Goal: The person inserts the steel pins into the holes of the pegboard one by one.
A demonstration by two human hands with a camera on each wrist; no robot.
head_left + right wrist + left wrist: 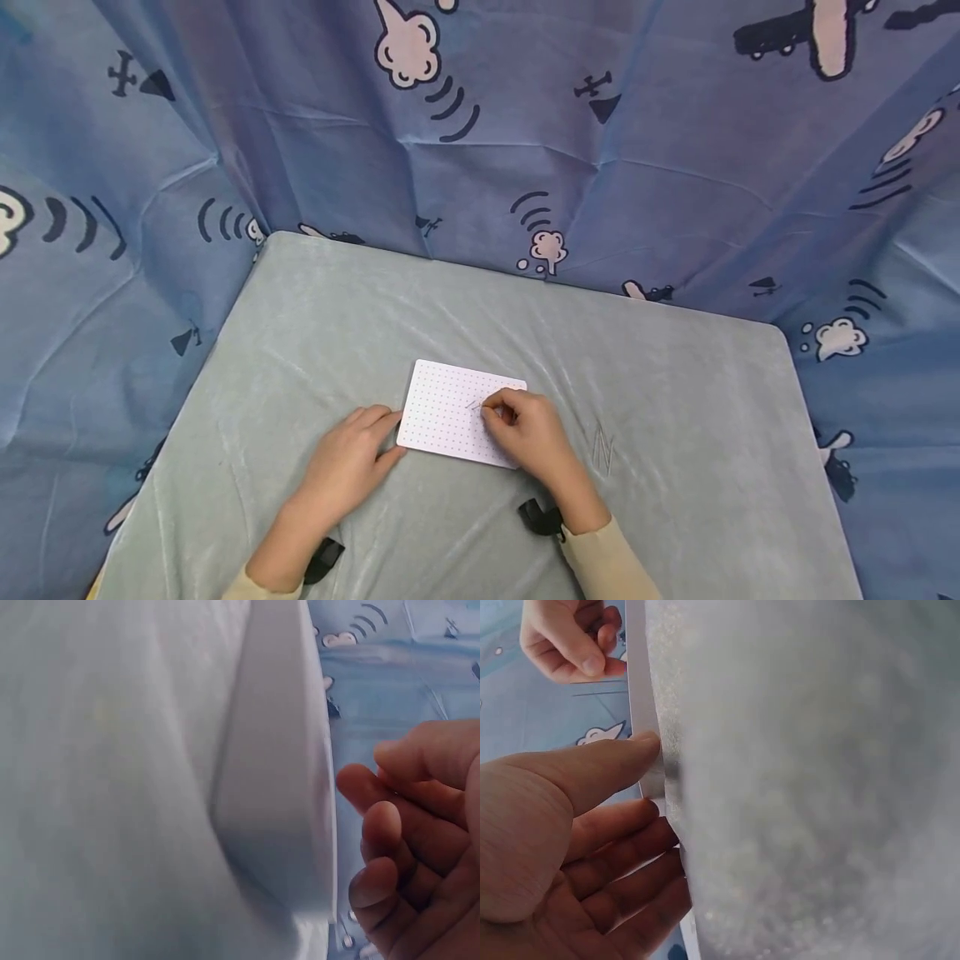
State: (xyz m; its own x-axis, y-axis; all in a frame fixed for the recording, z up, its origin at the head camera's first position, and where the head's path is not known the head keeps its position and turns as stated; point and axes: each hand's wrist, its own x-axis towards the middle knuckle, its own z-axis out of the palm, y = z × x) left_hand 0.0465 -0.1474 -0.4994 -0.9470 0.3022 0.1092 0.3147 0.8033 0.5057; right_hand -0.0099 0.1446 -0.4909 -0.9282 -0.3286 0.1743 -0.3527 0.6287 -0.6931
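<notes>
A white board [438,412] with rows of small holes lies on the cloth-covered table; it is box-like, with a side wall [277,757]. Thin dark pins [596,688] stand out from its holed face. Over its right part is my right hand [531,429], thumb and index fingertip together in a pinch on a thin pin that the fingertips mostly hide. The other right fingers [381,881] curl loosely. At the board's left side, my left hand [351,458] rests with fingers fairly straight, the thumb [622,761] touching the edge near the front corner.
Several thin metal pins [602,450] lie on the grey cloth [697,467] to the right of the board. A blue patterned curtain [487,183] hangs behind and beside the table. Black wrist straps [542,517] sit near the sleeves.
</notes>
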